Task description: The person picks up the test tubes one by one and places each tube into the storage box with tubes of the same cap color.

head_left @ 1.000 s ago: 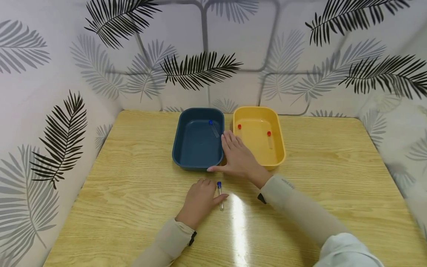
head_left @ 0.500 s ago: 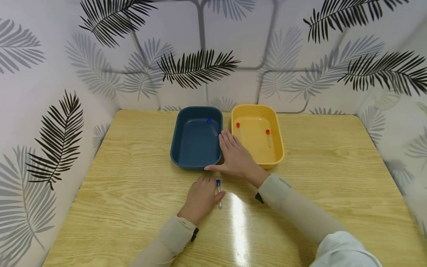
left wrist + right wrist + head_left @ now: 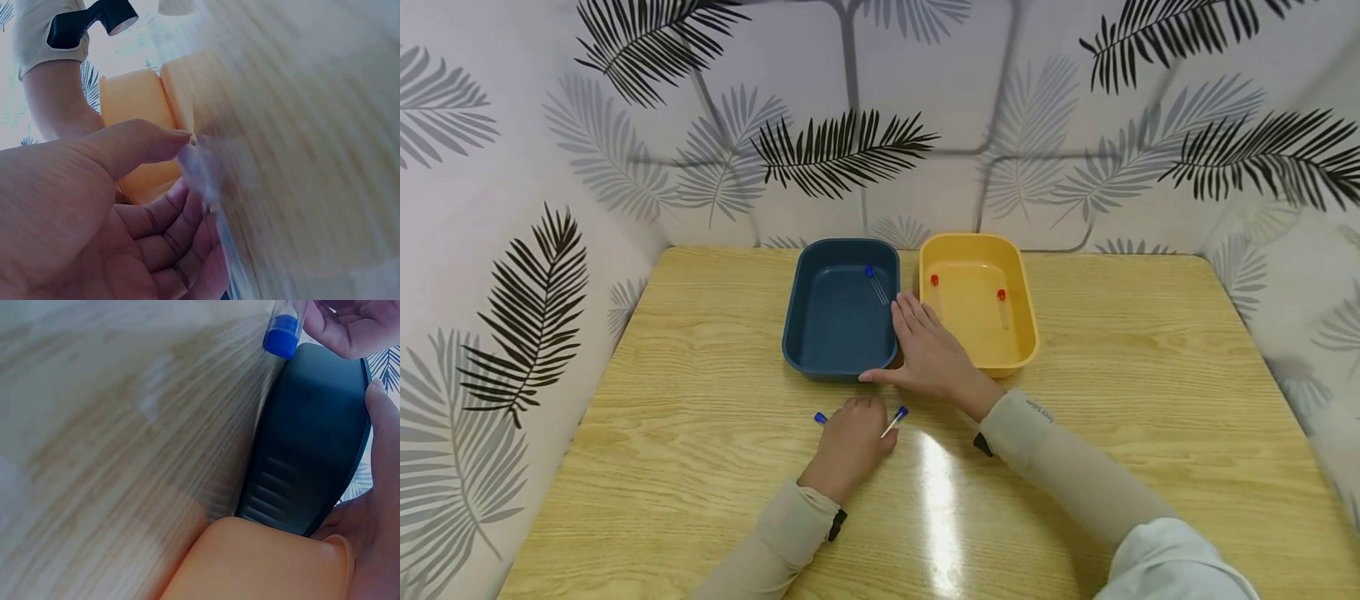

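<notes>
My left hand (image 3: pixel 853 446) is in front of the trays, thumb and fingertips pinching a clear test tube with a blue cap (image 3: pixel 902 412). This tube slants out on the hand's right side; its body is blurred (image 3: pixel 203 169) in the left wrist view. A second blue cap (image 3: pixel 821 418) pokes out left of the hand, the rest of that tube (image 3: pixel 232 256) lying below the fingers. My right hand (image 3: pixel 934 358) rests on the near right corner of the dark blue tray (image 3: pixel 790 333), fingers straight along its rim and thumb (image 3: pixel 381 406) on the front edge.
One blue-capped test tube (image 3: pixel 877 287) lies inside the blue tray. Two red-capped test tubes (image 3: pixel 1003 308) lie in the yellow tray (image 3: pixel 1028 325), right beside it. Both trays stand at the back of the wooden table (image 3: pixel 685 400), near the leaf-patterned backdrop (image 3: pixel 925 192).
The tube right of my left hand has swung from near upright to a slant, and a second blue cap now shows on the hand's left. My right hand stays at the tray.
</notes>
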A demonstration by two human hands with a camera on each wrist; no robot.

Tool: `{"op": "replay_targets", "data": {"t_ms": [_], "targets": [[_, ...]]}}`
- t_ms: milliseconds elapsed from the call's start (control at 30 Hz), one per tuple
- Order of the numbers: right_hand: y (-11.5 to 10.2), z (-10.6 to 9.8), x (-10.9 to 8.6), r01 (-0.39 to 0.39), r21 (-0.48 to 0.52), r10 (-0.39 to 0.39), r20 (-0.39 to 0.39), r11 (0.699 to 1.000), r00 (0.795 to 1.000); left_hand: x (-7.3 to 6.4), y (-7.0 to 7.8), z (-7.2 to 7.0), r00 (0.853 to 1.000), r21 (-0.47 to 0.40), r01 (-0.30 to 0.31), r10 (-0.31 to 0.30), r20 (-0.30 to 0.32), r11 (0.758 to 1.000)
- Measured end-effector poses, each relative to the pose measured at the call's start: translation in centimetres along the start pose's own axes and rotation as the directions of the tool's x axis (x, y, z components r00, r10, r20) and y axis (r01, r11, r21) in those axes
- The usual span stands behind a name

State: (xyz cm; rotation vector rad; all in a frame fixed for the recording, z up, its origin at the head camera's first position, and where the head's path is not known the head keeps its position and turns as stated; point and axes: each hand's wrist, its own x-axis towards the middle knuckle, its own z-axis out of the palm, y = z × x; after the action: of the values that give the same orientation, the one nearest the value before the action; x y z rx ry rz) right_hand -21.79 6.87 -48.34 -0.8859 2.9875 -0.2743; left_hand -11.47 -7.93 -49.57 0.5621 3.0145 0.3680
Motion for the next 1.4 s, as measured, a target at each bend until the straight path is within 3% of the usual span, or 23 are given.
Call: {"op": "replay_targets", "data": {"t_ms": [200,367,533,733,1000,1233,1400], "targets": [[0.0,0.0,-0.1,0.003,0.002,-0.003,-0.001,1.0,1.0,-0.1,0.0,-0.3,0.999,-0.057,0.019,-0.016,0.048,0.998],[0.0,0.0,-0.1,0.001,0.003,-0.001,-0.005,1.0,1.0,-0.5,-0.1,-0.8,0.998,-0.118,-0.004,0.011,0.06,0.993],[0.1,0.1,-0.1,0.0,0.002,0.0,-0.01,1.0,1.0,-1.1,0.0,-2.2,0.994,-0.2,-0.046,0.065,0.088,0.979],[0.0,0.0,-0.2,0.007,0.012,-0.007,-0.014,1.0,1.0,-1.8,0.0,-4.5,0.984,-0.316,-0.088,0.132,0.12,0.945],[-0.1,-0.2,-0.3,0.016,0.011,-0.016,-0.007,1.0,1.0,-2.5,-0.4,-7.6,0.987,-0.426,-0.137,0.16,0.017,0.894],[0.0,-0.3,-0.3,0.03,-0.044,-0.03,0.006,0.999,1.0,-1.8,-1.3,-10.0,0.982,-0.503,-0.188,0.159,-0.099,0.844],[0.0,-0.2,-0.2,0.027,-0.011,-0.027,0.0,1.0,1.0,-1.0,-2.4,-11.3,0.975,-0.501,-0.211,0.141,-0.174,0.84]]}}
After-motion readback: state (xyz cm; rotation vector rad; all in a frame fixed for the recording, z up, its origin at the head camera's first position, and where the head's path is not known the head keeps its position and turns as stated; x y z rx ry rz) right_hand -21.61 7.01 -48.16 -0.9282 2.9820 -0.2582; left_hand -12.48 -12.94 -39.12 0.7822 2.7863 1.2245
